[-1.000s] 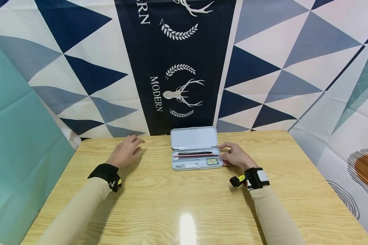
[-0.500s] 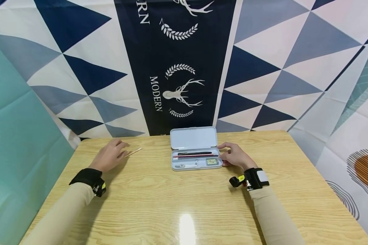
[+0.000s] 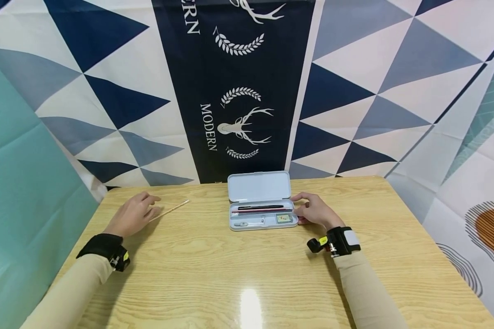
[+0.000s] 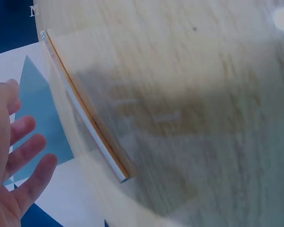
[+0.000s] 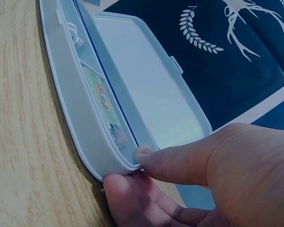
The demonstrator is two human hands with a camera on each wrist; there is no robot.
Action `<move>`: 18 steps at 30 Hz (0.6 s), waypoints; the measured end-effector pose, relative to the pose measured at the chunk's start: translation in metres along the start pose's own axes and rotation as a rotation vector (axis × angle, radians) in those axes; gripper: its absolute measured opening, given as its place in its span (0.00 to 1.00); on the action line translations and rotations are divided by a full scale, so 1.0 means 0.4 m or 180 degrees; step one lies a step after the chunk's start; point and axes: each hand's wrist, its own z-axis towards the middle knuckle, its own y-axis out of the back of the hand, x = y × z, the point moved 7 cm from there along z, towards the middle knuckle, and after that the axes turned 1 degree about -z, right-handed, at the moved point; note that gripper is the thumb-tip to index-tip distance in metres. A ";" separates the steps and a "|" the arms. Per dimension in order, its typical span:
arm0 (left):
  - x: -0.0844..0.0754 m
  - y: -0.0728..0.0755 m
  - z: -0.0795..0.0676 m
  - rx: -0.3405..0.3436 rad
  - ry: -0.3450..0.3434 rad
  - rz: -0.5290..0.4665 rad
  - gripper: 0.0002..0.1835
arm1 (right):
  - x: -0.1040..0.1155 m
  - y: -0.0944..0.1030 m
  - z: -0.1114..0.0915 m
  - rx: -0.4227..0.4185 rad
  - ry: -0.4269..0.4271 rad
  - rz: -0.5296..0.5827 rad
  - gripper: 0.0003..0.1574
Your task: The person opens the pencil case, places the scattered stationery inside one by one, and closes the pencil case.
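In the head view an opened pale blue pencil case [image 3: 263, 227] stands at the table's back edge. Its lid leans back, and a black pen [image 3: 260, 207], a red pencil [image 3: 259, 211] and a small eraser in a printed sleeve [image 3: 284, 218] lie inside. My right hand [image 3: 314, 211] pinches the case's right end, thumb over the rim and fingers outside, as the right wrist view confirms. My left hand [image 3: 133, 214] hovers at the left with loosely bent fingers, apart from a thin pale stick [image 4: 87, 111] that lies slanted on the wood.
The wooden table [image 3: 214, 274] ends at a patterned cloth wall [image 3: 247, 68] just behind the case. A teal cloth [image 3: 33, 219] borders it on the left. A small white-and-grey item [image 3: 241, 224] lies in the case's front compartment.
My left hand has drawn away to the left and toward me, uncovering the thin stick on the table. The right hand keeps its grip on the pencil case.
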 end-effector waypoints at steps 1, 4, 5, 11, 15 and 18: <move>0.000 -0.004 0.000 0.0021 0.0019 -0.0026 0.16 | 0.000 0.000 0.001 0.0004 0.0014 -0.0011 0.32; 0.001 -0.019 -0.003 0.0082 0.0057 -0.0076 0.17 | -0.001 -0.002 0.002 0.0000 0.0013 -0.0001 0.32; 0.001 -0.025 -0.004 0.0103 0.0070 -0.0091 0.17 | 0.000 -0.002 0.001 0.0000 0.0020 -0.0006 0.32; 0.002 -0.054 -0.016 0.0154 0.0114 -0.0120 0.17 | 0.002 -0.004 -0.003 -0.0007 0.0023 0.0019 0.32; 0.007 -0.069 -0.027 -0.0008 -0.0071 -0.0144 0.13 | 0.003 0.000 -0.002 -0.0028 -0.0002 -0.0008 0.31; 0.039 -0.099 -0.028 -0.0276 -0.0294 -0.0104 0.10 | 0.002 0.003 -0.001 -0.0038 -0.0009 -0.0027 0.31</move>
